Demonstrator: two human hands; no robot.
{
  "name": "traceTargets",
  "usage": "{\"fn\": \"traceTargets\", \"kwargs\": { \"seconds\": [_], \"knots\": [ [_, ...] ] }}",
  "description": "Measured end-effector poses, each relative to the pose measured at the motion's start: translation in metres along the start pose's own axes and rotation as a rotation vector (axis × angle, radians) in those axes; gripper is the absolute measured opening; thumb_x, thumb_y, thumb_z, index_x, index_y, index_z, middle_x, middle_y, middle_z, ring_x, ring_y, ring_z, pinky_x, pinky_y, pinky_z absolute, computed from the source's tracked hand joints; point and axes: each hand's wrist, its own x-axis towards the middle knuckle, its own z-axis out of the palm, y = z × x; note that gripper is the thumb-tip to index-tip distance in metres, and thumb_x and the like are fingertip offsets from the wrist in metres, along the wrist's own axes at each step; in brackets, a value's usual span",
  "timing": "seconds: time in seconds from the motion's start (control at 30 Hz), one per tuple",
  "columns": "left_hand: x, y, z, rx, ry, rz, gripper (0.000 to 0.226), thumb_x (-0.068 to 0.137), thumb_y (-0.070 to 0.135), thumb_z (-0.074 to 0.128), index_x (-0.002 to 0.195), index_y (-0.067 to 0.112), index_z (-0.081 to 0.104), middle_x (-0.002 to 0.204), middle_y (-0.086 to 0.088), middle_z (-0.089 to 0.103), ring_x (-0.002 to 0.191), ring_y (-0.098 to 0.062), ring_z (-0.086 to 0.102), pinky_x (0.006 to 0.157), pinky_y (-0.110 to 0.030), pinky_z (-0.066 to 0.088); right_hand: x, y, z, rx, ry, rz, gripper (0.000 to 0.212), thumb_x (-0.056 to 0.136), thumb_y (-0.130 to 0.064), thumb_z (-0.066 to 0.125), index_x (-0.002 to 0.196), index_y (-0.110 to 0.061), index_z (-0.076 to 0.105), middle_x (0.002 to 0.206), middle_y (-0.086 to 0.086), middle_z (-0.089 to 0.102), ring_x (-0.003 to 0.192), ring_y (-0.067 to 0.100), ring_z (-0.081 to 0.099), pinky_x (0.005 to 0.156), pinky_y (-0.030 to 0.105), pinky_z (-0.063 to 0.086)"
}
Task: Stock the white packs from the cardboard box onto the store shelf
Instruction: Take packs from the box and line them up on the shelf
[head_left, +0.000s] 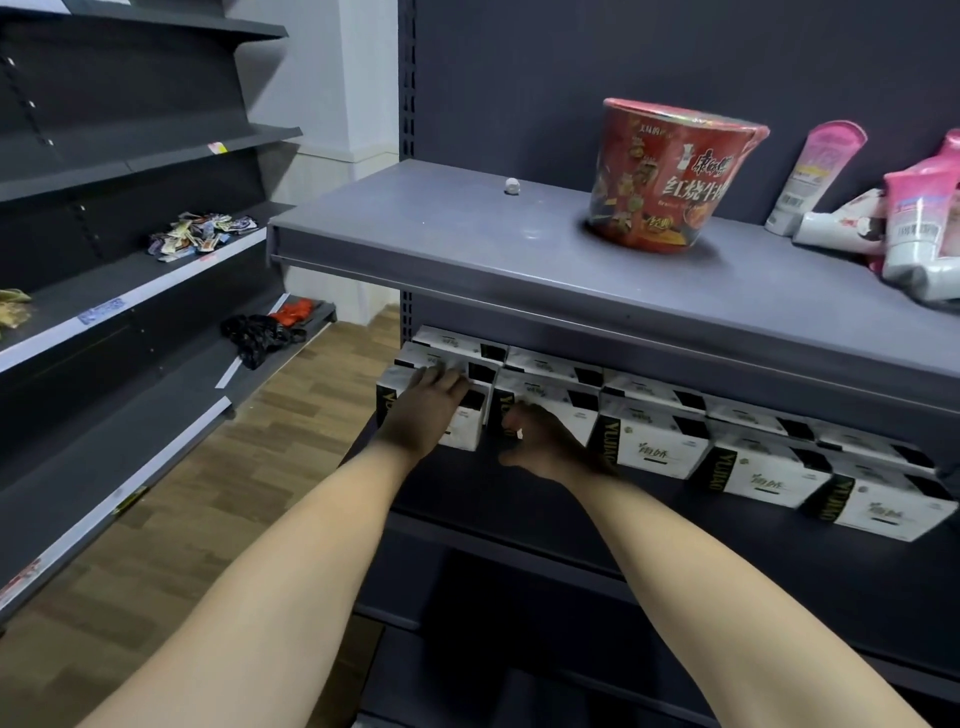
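Note:
Several white packs with black and gold print (649, 441) stand in rows on the dark lower shelf (675, 561), under the grey upper shelf (467, 244). My left hand (426, 405) lies flat on top of the leftmost front pack (462, 434), fingers stretched over it. My right hand (545, 441) is just right of it, fingers curled against the front of the neighbouring pack (550, 400); whether it grips the pack is unclear. The cardboard box is out of view.
A red instant noodle bowl (670, 176), pink and white tubes (893, 208) and a small white ball (512, 185) sit on the upper shelf. The left shelving (104, 312) holds loose packets (202, 234) and a black bag (260, 338). Wooden floor (208, 493) lies between.

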Motion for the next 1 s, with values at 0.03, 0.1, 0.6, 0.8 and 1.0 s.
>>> {"fn": "traceTargets", "kwargs": {
  "seconds": [0.03, 0.1, 0.6, 0.8, 1.0],
  "knots": [
    [0.000, 0.001, 0.000, 0.026, -0.012, -0.004, 0.073, 0.081, -0.005, 0.060, 0.148, 0.010, 0.038, 0.150, -0.011, 0.038, 0.137, -0.038, 0.036, 0.116, -0.047, 0.029, -0.001, 0.000, 0.001, -0.006, -0.003, 0.002, 0.054, 0.080, -0.016, 0.078, 0.130, -0.012, 0.056, 0.132, 0.009, 0.053, 0.118, 0.027, 0.054, 0.095, 0.040, 0.049],
    [-0.002, 0.002, 0.002, 0.106, -0.046, 0.003, 0.075, 0.071, -0.005, 0.069, 0.142, 0.006, 0.046, 0.141, -0.014, 0.049, 0.128, -0.042, 0.047, 0.109, -0.052, 0.038, -0.003, 0.001, 0.003, -0.005, -0.012, 0.013, 0.054, 0.080, -0.018, 0.078, 0.129, -0.013, 0.055, 0.130, 0.008, 0.052, 0.115, 0.027, 0.054, 0.093, 0.039, 0.050],
    [-0.018, 0.060, -0.024, 0.048, -0.039, -0.049, 0.056, 0.092, 0.012, 0.054, 0.145, 0.013, 0.037, 0.151, -0.012, 0.035, 0.141, -0.032, 0.029, 0.114, -0.039, 0.024, -0.052, 0.019, -0.010, -0.086, -0.018, 0.069, 0.048, 0.082, -0.028, 0.074, 0.124, -0.022, 0.052, 0.128, 0.003, 0.049, 0.116, 0.026, 0.051, 0.094, 0.041, 0.050],
    [-0.008, 0.132, -0.042, -0.081, -0.071, 0.028, 0.044, 0.099, 0.023, 0.049, 0.142, 0.018, 0.042, 0.143, -0.006, 0.046, 0.133, -0.028, 0.040, 0.109, -0.044, 0.030, -0.101, 0.062, -0.041, -0.071, 0.071, 0.197, 0.042, 0.084, -0.026, 0.070, 0.122, -0.021, 0.054, 0.125, 0.004, 0.053, 0.111, 0.025, 0.054, 0.090, 0.039, 0.052],
    [0.017, 0.243, -0.053, -0.267, -0.101, 0.236, 0.033, 0.097, 0.020, 0.046, 0.130, 0.019, 0.049, 0.128, -0.006, 0.052, 0.116, -0.030, 0.049, 0.095, -0.041, 0.045, -0.180, 0.132, -0.083, -0.098, 0.177, 0.399, 0.037, 0.088, -0.026, 0.066, 0.122, -0.015, 0.057, 0.121, 0.008, 0.060, 0.109, 0.027, 0.058, 0.084, 0.033, 0.050]
  ]
}}
